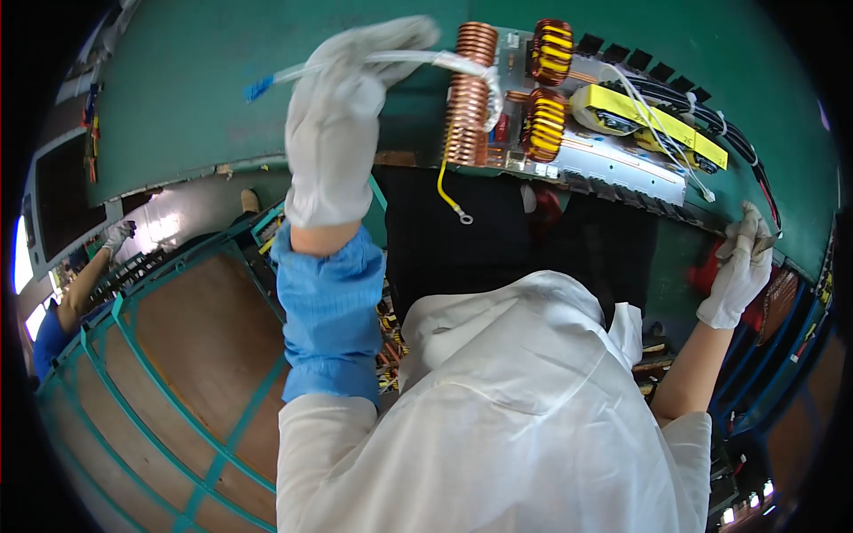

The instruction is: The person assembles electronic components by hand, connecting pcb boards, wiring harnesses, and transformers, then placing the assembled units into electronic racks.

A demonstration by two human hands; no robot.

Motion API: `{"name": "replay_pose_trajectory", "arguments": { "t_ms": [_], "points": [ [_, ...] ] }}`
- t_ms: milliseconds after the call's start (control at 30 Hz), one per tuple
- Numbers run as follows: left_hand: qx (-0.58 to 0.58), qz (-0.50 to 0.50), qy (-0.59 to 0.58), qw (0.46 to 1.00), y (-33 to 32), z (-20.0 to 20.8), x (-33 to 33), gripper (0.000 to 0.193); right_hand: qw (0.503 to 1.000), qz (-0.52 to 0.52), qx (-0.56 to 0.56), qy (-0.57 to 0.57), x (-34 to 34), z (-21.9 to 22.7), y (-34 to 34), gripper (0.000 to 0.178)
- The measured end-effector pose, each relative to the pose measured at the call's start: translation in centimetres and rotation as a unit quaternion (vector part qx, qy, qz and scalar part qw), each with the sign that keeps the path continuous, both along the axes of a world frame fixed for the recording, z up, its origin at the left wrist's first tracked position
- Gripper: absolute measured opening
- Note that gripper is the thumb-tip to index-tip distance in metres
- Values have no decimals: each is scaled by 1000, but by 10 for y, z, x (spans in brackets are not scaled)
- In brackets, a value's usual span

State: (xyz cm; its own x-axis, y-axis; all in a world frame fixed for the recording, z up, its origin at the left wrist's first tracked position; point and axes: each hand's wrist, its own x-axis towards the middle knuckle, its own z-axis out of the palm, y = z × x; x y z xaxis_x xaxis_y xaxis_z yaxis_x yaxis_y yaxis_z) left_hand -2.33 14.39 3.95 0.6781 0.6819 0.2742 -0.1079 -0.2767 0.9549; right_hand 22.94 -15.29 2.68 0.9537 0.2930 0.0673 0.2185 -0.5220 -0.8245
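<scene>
My left hand [333, 133], in a white glove and slightly blurred, is raised over the bench's left part. A white cable [400, 57] with a blue end connector [258, 88] passes through its fingers, which close on it. The cable runs to a copper coil [469, 98] at the left end of a circuit board assembly [613, 164]. From the coil hangs a yellow lead with a ring terminal [465, 217]. My right hand [739, 271], also gloved, is at the bench's near right edge. Its fingers pinch a small, dark metallic thing I cannot make out, beside a black-and-red wire bundle [742, 147].
The assembly bears two yellow-and-copper toroid coils [544, 124] and yellow-wrapped transformers [657, 124] on the green bench [222, 53]. A green-framed cart [178, 355] stands at lower left. Another person's gloved hand [117, 234] is at far left. A red item [706, 274] lies below the bench edge.
</scene>
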Motion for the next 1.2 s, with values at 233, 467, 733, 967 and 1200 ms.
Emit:
{"name": "replay_pose_trajectory", "arguments": {
  "t_ms": [233,467,733,967,1200],
  "points": [
    [-182,159,-139,960,-10,-27,-31,45,997,-8,78,-21,37,-15,-16,29],
    [-195,134,-116,965,10,-35,-29,47,989,-42,141,14,65,-33,-43,39],
    [-170,263,-78,947,0,-34,-29,47,944,-16,311,105,77,-48,-81,50],
    [-151,197,-83,965,-1,-33,-22,48,950,-70,284,107,70,-39,-65,50],
    [-152,182,-79,968,-3,-32,-23,52,967,-27,244,75,70,-36,-57,49]
  ]
}}
